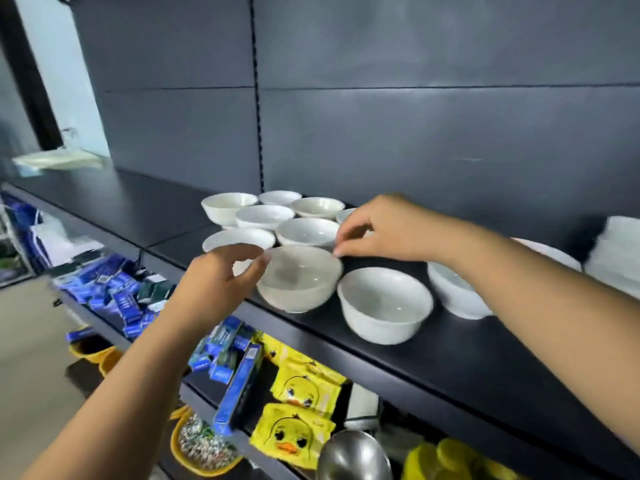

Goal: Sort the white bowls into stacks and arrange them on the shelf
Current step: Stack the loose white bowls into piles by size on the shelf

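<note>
Head view.

- Shelf point(450, 358): black; all the white bowls are kept on it.
- Front bowl point(299, 277): located at the shelf's front edge and pinched at its rim from both sides. Whether it is lifted or resting cannot be told.
- Left hand point(221, 275): fingers curled, closed on the left rim.
- Right hand point(381, 230): fingertips drawn narrow, closed on the right rim.
- Second bowl point(384, 304): stood just beside the front bowl, to its right, and untouched.
- Loose bowls point(265, 216): grouped close together behind the front bowl.
- Stacked bowls point(457, 289): partly hidden under the right forearm.
- Lower shelf: blue boxes point(239, 386), duck packets point(294, 434) and a ladle point(353, 455) are stored there.
</note>
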The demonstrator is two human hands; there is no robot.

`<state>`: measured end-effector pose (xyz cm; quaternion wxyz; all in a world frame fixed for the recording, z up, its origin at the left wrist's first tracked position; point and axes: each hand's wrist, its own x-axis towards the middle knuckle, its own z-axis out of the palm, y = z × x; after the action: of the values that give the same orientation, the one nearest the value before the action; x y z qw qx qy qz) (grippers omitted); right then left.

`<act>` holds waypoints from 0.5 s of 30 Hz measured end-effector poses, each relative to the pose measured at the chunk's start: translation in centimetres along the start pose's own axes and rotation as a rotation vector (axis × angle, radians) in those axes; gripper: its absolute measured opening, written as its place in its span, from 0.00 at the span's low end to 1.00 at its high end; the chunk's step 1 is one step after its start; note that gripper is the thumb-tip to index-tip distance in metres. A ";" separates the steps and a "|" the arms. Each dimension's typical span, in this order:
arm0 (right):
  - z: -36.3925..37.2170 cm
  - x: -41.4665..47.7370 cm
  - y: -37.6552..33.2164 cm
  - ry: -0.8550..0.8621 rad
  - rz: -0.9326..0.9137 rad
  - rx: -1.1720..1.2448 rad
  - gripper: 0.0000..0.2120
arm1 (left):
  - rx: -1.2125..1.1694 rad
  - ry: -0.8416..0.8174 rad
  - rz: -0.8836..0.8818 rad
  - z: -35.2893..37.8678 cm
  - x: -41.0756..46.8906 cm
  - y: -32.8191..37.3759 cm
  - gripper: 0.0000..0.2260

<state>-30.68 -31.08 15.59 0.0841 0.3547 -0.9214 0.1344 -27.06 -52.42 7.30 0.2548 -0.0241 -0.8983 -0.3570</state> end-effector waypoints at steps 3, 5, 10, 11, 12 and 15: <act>3.9 2.9 -1.2 -0.190 0.010 -0.117 0.16 | -0.053 -0.105 -0.114 1.2 0.4 -4.5 0.22; 5.2 3.8 -1.4 -0.297 0.038 -0.078 0.17 | -0.230 -0.195 -0.156 2.1 0.2 -5.8 0.25; 6.8 4.0 -1.3 -0.428 0.038 -0.152 0.10 | -0.421 -0.314 -0.053 3.8 0.2 -6.9 0.35; 7.2 4.0 -1.2 -0.427 0.036 -0.189 0.10 | -0.427 -0.314 -0.031 4.0 0.3 -6.7 0.37; 7.5 3.9 -1.2 -0.416 0.037 -0.210 0.12 | -0.431 -0.306 -0.017 4.3 0.5 -6.5 0.39; 7.7 3.9 -0.9 -0.377 0.026 -0.197 0.18 | -0.428 -0.282 -0.020 4.9 0.8 -6.1 0.44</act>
<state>-33.40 -36.55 9.43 -0.0571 0.3515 -0.9341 -0.0237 -31.32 -53.87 0.84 0.1124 -0.1180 -0.8292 -0.5346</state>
